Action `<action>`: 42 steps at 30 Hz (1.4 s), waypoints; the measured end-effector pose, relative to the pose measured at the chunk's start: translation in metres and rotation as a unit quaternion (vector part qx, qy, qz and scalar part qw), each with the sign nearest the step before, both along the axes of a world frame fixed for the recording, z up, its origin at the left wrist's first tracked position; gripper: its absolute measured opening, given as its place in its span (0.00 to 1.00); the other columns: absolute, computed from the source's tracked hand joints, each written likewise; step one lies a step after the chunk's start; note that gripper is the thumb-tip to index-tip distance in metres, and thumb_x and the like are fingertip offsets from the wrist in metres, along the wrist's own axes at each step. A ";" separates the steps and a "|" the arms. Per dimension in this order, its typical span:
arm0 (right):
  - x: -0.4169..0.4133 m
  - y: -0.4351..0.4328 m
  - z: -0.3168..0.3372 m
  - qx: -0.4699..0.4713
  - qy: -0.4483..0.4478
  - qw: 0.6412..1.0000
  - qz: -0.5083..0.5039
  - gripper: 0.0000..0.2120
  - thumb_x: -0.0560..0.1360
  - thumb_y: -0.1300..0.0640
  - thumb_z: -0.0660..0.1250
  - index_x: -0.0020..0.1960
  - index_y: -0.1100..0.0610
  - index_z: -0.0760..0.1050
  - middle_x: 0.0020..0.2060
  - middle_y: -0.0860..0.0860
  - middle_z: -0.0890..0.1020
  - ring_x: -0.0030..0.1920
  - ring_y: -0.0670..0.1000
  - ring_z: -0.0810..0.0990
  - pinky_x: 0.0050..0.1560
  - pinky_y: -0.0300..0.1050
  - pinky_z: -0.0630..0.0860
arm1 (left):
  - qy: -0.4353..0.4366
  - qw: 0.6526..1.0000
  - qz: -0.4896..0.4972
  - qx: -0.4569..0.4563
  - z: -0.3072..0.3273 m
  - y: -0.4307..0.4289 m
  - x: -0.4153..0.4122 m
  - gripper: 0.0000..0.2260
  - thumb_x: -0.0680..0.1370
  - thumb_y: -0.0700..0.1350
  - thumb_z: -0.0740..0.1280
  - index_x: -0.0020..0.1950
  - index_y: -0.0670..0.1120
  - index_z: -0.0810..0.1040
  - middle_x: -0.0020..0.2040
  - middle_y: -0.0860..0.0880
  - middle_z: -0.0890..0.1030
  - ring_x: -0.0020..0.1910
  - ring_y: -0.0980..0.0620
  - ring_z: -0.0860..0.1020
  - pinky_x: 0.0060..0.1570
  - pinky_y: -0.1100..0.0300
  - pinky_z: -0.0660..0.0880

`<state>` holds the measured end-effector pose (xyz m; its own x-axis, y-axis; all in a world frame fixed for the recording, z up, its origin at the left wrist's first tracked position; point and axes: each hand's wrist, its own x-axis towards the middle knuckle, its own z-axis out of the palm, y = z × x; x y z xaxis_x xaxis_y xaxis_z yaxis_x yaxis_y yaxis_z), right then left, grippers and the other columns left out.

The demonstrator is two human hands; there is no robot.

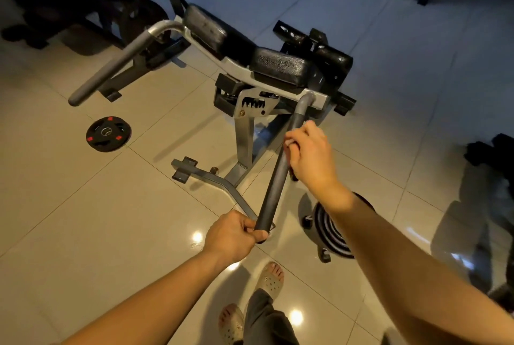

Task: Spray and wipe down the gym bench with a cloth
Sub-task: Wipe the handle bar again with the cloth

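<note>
hands are both on the bench's (278,66) near handle bar (274,189), a dark tube sloping down toward the person from the frame. left hand (232,236) grips the bar's free lower end, fingers curled round it. right hand (308,155) is wrapped round the same bar higher up, toward one o'clock; a pale scrap shows at its fingers, too small to tell what it is. bench stands on the tiled floor (83,233) at twelve o'clock from the person, black seat pad nearest, back pad (205,27) beyond it toward eleven. second, grey bar (111,69) sticks out at ten o'clock. single weight plate (105,133) lies flat on the tiles at nine o'clock of the bench. stack of plates (331,230) sits under the right forearm. sandalled feet (271,279) show at six o'clock.
</note>
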<state>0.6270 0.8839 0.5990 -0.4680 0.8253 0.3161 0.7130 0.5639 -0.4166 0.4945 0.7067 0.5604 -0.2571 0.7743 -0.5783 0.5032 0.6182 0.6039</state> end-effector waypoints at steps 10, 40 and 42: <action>0.026 -0.099 -0.042 -0.099 0.069 0.992 0.038 0.13 0.80 0.61 0.63 0.62 0.59 0.80 0.53 0.51 0.75 0.49 0.52 0.78 0.47 0.52 0.82 | -0.002 1.000 0.003 0.003 -0.004 -0.003 0.000 0.12 0.75 0.56 0.76 0.34 0.51 0.84 0.25 0.55 0.77 0.26 0.56 0.73 0.33 0.61 0.70; 0.003 -0.094 -0.038 -0.177 0.304 0.924 -0.150 0.12 0.76 0.71 0.68 0.51 0.56 0.82 0.46 0.40 0.78 0.50 0.37 0.79 0.51 0.34 0.77 | 0.019 1.000 0.015 0.014 -0.005 -0.004 0.006 0.09 0.75 0.57 0.75 0.44 0.53 0.87 0.33 0.54 0.81 0.31 0.56 0.74 0.33 0.62 0.68; 0.006 -0.085 -0.030 -0.185 0.277 0.933 -0.137 0.11 0.77 0.69 0.68 0.52 0.54 0.82 0.47 0.41 0.78 0.50 0.36 0.78 0.52 0.31 0.74 | 0.015 1.000 0.012 0.012 -0.004 -0.005 0.006 0.09 0.76 0.57 0.75 0.43 0.53 0.88 0.33 0.53 0.81 0.31 0.56 0.74 0.34 0.61 0.69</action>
<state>0.6335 0.7993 0.5694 -0.0720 0.9907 0.1156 0.4261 0.1354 -0.8945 0.5001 0.7020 0.5565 -0.2937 0.7814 -0.5505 0.5064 0.6157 0.6037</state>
